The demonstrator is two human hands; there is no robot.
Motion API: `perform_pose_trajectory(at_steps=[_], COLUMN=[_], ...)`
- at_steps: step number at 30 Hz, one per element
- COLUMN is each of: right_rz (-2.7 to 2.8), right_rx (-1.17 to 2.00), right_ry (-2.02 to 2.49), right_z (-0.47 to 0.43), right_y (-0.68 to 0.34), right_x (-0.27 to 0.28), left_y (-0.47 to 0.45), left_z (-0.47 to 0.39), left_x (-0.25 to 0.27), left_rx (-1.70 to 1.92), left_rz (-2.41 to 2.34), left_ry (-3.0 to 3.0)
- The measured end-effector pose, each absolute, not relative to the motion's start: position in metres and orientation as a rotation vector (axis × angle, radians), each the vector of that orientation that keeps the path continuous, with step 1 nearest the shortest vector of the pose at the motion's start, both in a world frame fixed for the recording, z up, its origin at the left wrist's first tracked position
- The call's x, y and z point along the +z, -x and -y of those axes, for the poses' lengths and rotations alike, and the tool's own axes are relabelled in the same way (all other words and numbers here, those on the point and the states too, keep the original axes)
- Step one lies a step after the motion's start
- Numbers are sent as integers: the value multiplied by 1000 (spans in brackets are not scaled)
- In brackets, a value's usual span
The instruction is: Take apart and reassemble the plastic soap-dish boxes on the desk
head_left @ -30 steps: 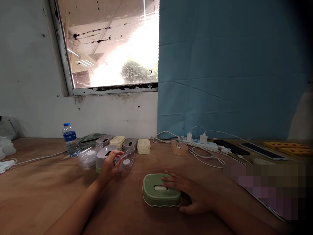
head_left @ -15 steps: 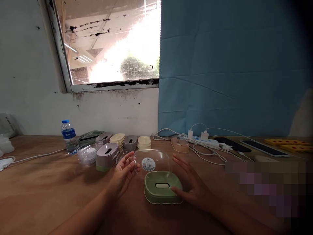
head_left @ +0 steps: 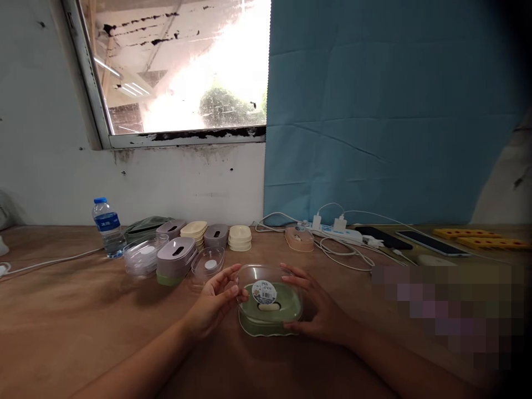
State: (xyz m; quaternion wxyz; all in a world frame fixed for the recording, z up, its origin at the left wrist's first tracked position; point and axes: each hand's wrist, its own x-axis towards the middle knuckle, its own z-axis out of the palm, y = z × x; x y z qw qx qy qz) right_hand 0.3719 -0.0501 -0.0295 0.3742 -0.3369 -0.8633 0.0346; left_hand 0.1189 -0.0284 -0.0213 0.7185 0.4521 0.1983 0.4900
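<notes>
In front of me on the table stands a green oval box (head_left: 266, 328) with a pale-centred slot in its top. A clear plastic cover (head_left: 258, 272) with a round printed label (head_left: 264, 292) sits tilted over it; whether the cover touches the box all round I cannot tell. My left hand (head_left: 218, 299) pinches the cover's left edge between thumb and fingers. Around the right side curls my right hand (head_left: 318, 302), fingers on the cover's upper edge and thumb low by the green box.
Behind to the left are stacked clear covers (head_left: 145, 257), a lilac box (head_left: 177, 256), cream boxes (head_left: 240, 237) and a water bottle (head_left: 108, 228). A peach box (head_left: 299, 238), a power strip (head_left: 341, 237), cables and phones (head_left: 432, 243) lie behind to the right.
The clear cover has come nearer and down over the green box. My right hand has closed in on its right side. The view has shifted slightly.
</notes>
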Motion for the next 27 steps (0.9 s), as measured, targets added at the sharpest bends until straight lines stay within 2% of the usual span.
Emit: perform_pose_trajectory(at_steps=[6, 9, 12, 16, 18, 20, 24, 27], right_rz=[2166, 1963, 1733, 1872, 1871, 1827, 1741, 1660], right_rx=[204, 273, 324, 725, 945, 1028, 983, 884], right_ry=[828, 905, 971, 871, 809, 806, 834, 762], right_z=[53, 52, 54, 73, 87, 99, 107, 97], right_y=[-368, -364, -357, -339, -327, -315, -304, -308], right_x=[-28, -29, -29, -22, -19, -18, -25, -30], left_y=[-116, -115, -117, -121, -122, -123, -124, -123], left_z=[27, 30, 36, 48, 53, 58, 65, 63], left_x=[-22, -22, -22, -20, -20, -19, -13, -9], left_rx=[977, 867, 1010, 1152, 1095, 977, 765, 742], left_rz=[-351, -310, -357, -490, -461, -390, -358, -339], left_ry=[-1064, -1126, -1216, -1689, -2011, -2193, -2268, -2360])
